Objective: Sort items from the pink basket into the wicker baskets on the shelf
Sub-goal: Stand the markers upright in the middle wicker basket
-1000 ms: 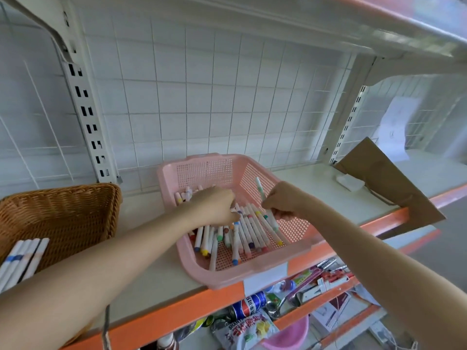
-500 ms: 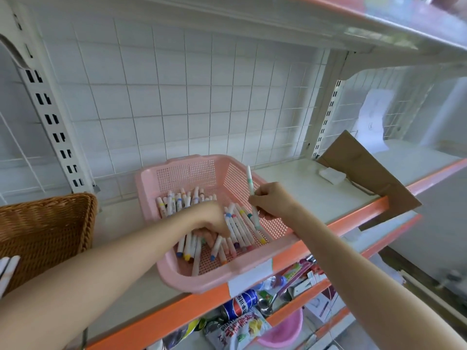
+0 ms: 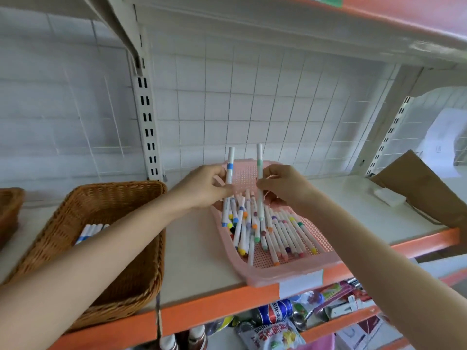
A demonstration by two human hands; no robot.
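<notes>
The pink basket (image 3: 285, 271) sits on the shelf's front edge and holds several white markers (image 3: 278, 236) with coloured caps. Above it my left hand (image 3: 202, 188) pinches a white marker with a blue band (image 3: 230, 164), held upright. My right hand (image 3: 285, 185) grips a longer white marker with a green band (image 3: 259, 178), also upright, its lower end hanging over the basket. The two markers stand side by side, a little apart. A wicker basket (image 3: 121, 248) stands to the left with a few blue-banded markers (image 3: 89, 232) inside.
A second wicker basket (image 3: 8, 213) shows at the far left edge. A brown cardboard sheet (image 3: 417, 190) leans at the right with a small white block (image 3: 389, 197) beside it. The lower shelf holds a cola can (image 3: 274, 311), snack packets and spoons.
My left hand has lifted out of the pink basket with a blue-banded marker. My right hand has raised its green-banded marker. The view has swung so the wicker basket shows fully.
</notes>
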